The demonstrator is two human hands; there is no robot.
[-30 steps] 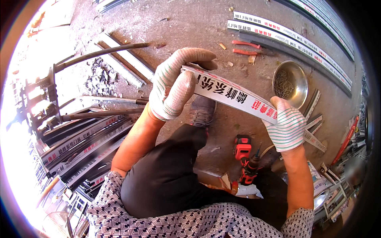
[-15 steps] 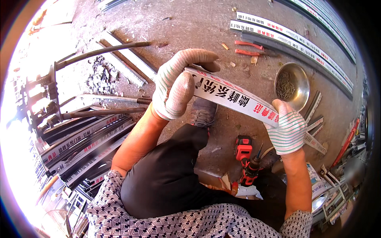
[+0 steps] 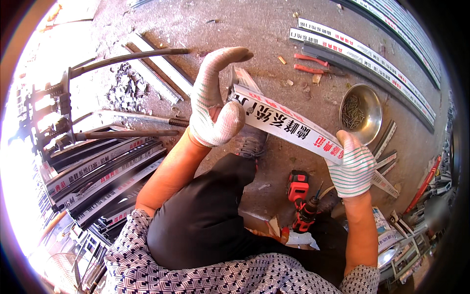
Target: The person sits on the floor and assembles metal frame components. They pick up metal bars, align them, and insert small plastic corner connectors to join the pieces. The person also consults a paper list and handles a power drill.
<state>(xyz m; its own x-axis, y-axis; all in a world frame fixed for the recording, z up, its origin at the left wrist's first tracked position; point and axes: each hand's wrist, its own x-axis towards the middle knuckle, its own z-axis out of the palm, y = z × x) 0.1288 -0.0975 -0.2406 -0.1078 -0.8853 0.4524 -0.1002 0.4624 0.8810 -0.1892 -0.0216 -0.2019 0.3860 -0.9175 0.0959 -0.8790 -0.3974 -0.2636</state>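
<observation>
My right hand (image 3: 350, 164), in a white glove with green stripes, grips the right end of a short aluminium profile (image 3: 289, 123) with a white printed face. The profile hangs slantwise above the floor, its left end higher. Another pale piece (image 3: 246, 79) shows behind that left end; whether it is a separate profile I cannot tell. Next to the left end my left hand (image 3: 215, 100), gloved alike, is open, with its fingers stretched upward and its thumb apart. Its palm side faces the profile's end, and the thumb is close to the profile's edge.
Right of centre stands a metal bowl (image 3: 361, 113) of screws; red-handled pliers (image 3: 312, 63) lie beyond it. A red and black cordless drill (image 3: 304, 206) lies between my legs. Long profiles (image 3: 362, 51) lie far right, stacked profiles (image 3: 103, 179) at left beside a metal frame (image 3: 63, 110).
My left hand has opened and drawn off the profile's left end, its fingers rising. The pale piece behind that end has come into view. My right hand keeps its grip, slightly lower.
</observation>
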